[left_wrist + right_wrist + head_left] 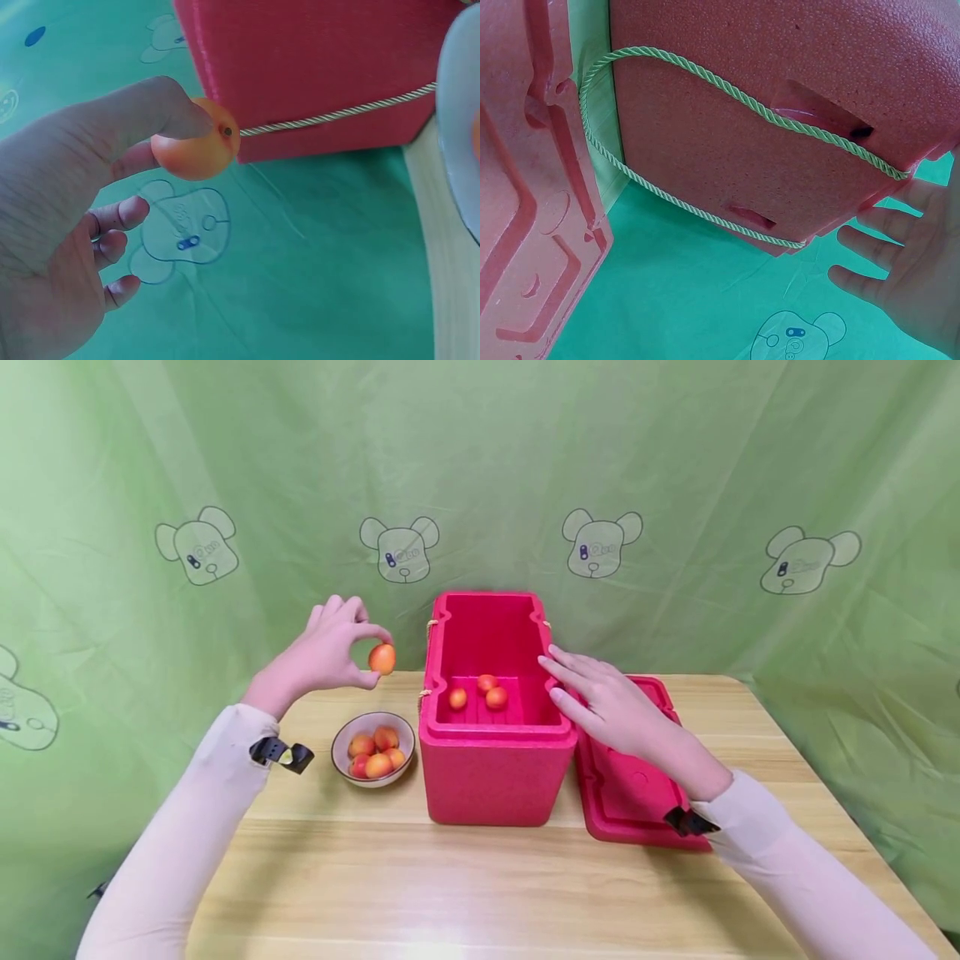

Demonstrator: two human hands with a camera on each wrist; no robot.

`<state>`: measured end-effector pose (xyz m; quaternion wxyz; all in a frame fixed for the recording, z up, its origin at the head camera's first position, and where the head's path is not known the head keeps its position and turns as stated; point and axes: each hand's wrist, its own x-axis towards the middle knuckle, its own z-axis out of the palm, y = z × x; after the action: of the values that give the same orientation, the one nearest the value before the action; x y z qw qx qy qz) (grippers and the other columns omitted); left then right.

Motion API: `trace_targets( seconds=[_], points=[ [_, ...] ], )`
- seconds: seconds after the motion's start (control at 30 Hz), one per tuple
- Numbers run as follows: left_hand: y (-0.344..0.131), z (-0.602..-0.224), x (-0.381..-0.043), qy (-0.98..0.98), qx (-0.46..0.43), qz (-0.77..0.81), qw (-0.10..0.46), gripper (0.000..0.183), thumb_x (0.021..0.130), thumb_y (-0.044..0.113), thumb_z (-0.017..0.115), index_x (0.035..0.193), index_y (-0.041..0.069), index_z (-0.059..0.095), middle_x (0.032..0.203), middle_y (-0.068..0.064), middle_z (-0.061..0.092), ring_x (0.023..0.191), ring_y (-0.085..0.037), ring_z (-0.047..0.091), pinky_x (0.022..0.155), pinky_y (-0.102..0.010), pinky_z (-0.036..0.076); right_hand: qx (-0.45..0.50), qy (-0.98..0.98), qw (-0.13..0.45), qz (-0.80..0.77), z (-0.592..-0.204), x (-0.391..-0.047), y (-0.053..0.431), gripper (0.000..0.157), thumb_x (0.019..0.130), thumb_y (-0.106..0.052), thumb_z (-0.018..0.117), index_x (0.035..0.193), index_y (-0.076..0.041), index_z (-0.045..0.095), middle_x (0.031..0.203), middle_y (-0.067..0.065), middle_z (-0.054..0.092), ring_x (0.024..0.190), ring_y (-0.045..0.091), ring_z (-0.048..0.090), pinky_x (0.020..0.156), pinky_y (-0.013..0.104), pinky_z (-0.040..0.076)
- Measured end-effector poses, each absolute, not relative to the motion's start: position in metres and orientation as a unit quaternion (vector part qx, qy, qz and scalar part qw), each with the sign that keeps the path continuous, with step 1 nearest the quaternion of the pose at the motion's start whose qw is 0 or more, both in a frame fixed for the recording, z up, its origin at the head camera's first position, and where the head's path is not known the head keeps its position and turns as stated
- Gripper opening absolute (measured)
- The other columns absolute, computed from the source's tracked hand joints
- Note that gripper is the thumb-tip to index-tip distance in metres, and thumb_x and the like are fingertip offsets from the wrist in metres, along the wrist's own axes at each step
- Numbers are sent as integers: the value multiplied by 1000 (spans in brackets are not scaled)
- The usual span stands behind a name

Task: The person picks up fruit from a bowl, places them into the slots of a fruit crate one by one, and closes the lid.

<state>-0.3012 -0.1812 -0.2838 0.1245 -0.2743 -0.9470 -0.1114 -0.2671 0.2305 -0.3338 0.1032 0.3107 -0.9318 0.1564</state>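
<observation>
Between thumb and forefinger my left hand (330,647) pinches an apricot (382,659), up in the air behind the bowl and left of the box. The left wrist view shows this apricot (199,142) with its dark stem pit facing the camera; the other fingers are loosely bent. A red foam box (495,781) stands without its lid, and three apricots (497,697) lie on its floor. With fingers extended, my right hand (618,710) rests at the box's right rim. To the box's left, a white bowl (372,721) with a dark rim holds several apricots (379,766).
The red lid (637,785) lies on the wooden table (360,877) to the right of the box, under my right forearm. A twisted rope handle (735,94) hangs along the box's right side. Green curtain (495,460) with bear-head prints encloses the table's back and sides.
</observation>
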Motion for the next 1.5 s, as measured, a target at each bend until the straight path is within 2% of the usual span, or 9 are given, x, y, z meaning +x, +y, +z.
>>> trace_targets(
  seconds=[0.53, 0.87, 1.27, 1.5],
  points=[
    [-150, -252, -304, -927, -304, -129, 177, 42, 75, 30, 83, 116, 20, 74, 112, -8, 48, 107, -29, 36, 93, -44, 27, 308, -932, 104, 157, -332, -266, 232, 60, 103, -40, 52, 159, -24, 37, 168, 2, 29, 152, 33, 33, 121, 56, 28],
    [-134, -245, -309, -909, -322, -172, 203, 41, 77, 32, 82, 116, 22, 74, 109, -6, 47, 105, -27, 35, 92, -43, 27, 306, -933, 106, 159, -332, -266, 232, 59, 103, -38, 53, 159, -24, 37, 168, 2, 29, 153, 30, 32, 121, 56, 28],
    [-108, -257, -318, -868, -377, -189, 264, 40, 78, 33, 80, 114, 18, 75, 106, -7, 47, 104, -28, 38, 93, -45, 29, 307, -933, 101, 159, -333, -267, 231, 60, 103, -40, 52, 159, -24, 36, 168, 2, 28, 153, 31, 32, 121, 56, 28],
    [-93, -263, -318, -867, -386, -169, 267, 39, 79, 37, 78, 113, 17, 75, 106, -9, 49, 103, -28, 39, 94, -47, 31, 306, -933, 99, 161, -334, -267, 230, 60, 104, -41, 51, 159, -25, 36, 168, 2, 28, 153, 31, 32, 121, 56, 28]
  ],
)
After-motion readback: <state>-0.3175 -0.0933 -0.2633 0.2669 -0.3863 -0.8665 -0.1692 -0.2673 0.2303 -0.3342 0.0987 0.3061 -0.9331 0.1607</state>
